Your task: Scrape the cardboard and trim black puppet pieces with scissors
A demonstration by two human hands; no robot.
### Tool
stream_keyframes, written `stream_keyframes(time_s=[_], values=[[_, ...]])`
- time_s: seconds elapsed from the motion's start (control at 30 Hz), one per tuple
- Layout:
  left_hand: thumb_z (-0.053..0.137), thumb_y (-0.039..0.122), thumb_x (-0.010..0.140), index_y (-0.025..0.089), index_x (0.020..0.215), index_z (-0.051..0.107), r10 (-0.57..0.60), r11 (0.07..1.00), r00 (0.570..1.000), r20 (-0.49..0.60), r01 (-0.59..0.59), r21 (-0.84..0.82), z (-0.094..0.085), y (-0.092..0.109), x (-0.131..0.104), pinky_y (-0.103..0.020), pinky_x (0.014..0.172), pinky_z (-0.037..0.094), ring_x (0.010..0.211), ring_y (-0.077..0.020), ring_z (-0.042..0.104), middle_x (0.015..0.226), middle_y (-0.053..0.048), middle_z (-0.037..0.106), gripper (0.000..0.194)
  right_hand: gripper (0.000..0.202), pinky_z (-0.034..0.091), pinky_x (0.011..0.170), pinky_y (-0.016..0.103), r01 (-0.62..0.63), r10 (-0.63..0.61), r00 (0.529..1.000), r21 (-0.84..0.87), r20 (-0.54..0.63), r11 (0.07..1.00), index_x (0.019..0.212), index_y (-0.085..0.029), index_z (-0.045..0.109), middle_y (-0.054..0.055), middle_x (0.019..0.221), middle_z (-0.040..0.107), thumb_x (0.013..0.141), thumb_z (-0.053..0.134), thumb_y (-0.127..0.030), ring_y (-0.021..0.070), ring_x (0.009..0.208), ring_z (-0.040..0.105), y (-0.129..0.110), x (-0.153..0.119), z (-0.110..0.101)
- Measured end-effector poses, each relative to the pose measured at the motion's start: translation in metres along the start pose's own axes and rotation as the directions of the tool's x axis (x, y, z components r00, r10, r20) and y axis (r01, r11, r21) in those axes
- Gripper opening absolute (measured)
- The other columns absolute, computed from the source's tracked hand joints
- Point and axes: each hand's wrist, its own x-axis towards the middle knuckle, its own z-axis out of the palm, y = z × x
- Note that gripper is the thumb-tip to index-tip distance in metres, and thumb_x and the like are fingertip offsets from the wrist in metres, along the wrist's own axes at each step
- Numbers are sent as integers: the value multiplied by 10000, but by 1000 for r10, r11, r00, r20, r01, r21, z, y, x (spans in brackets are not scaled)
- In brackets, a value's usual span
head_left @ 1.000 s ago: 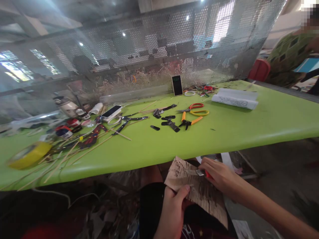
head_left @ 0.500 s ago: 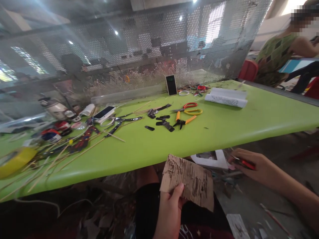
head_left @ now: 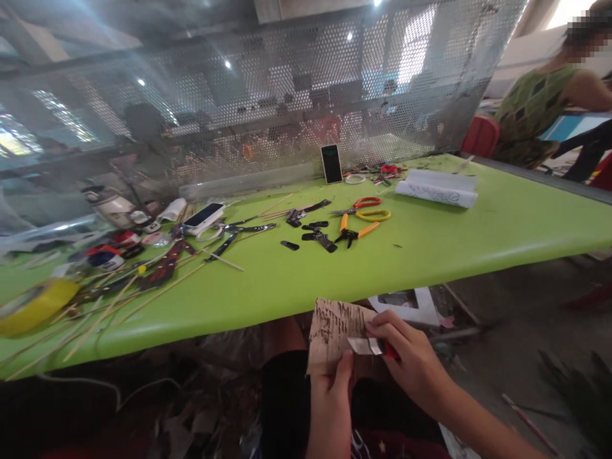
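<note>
My left hand (head_left: 332, 389) grips the lower edge of a piece of brown cardboard (head_left: 329, 328), thumb on top, above my lap. The cardboard's face carries rows of dark, rough marks. In my right hand (head_left: 404, 350) is a red cutter (head_left: 367, 346), its wide metal blade lying over the cardboard and pointing left. The fingers of that hand cover the cardboard's right part.
On the green table (head_left: 430, 248) lie scissors (head_left: 368, 207), orange-handled pliers (head_left: 354, 233), black strips (head_left: 320, 239), thin sticks, yellow tape (head_left: 38, 306) and rolled paper (head_left: 435, 188). A phone (head_left: 331, 164) stands by the perforated screen. Another person (head_left: 535, 102) sits at the right.
My right hand has come in from the right with the cutter, and the blade is now over the cardboard. My left hand keeps its hold on the cardboard.
</note>
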Motion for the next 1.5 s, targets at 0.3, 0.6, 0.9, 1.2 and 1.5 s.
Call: stream_keyframes(time_s=[0.3,0.6,0.9,1.2,1.5], values=[[761,338,732,174,1256,563,76,995,996,-52,-72,64,-3,-9,3,-346,950,519,1107,-280,629,1177,-119,671,583,215,473,613,279,-91,89,995,-71,-39,993,907,-202,489,45,856,559,816,397,-30,164,694,551,11,7,9],[712,347,789,250,1399,391,16,1000,1000,11,-16,-1,-5,-4,-3,-341,876,561,1139,-280,611,1324,-120,578,696,188,489,751,300,-111,101,993,166,66,980,1039,-198,548,69,988,553,870,511,-125,168,869,568,6,7,-12],[645,363,837,171,1318,526,214,921,972,94,-233,312,-5,5,-3,-366,1028,458,1214,-292,549,1290,-135,603,532,260,461,592,276,156,-141,987,-228,82,961,939,-142,565,98,902,597,837,358,-21,197,803,596,0,3,-6],[617,275,797,129,1092,678,235,831,961,145,-276,483,-10,13,2,-335,888,534,1007,-274,659,1060,-138,706,335,287,401,544,276,455,-342,875,-336,343,825,840,-131,562,74,786,556,967,306,-107,161,636,491,9,27,-12],[612,433,822,128,945,693,281,788,951,130,-306,535,-12,14,4,-289,721,567,819,-231,672,913,-116,709,338,216,415,596,281,248,-157,907,-195,391,949,909,-152,536,76,918,582,738,474,-36,160,688,530,26,37,-10]])
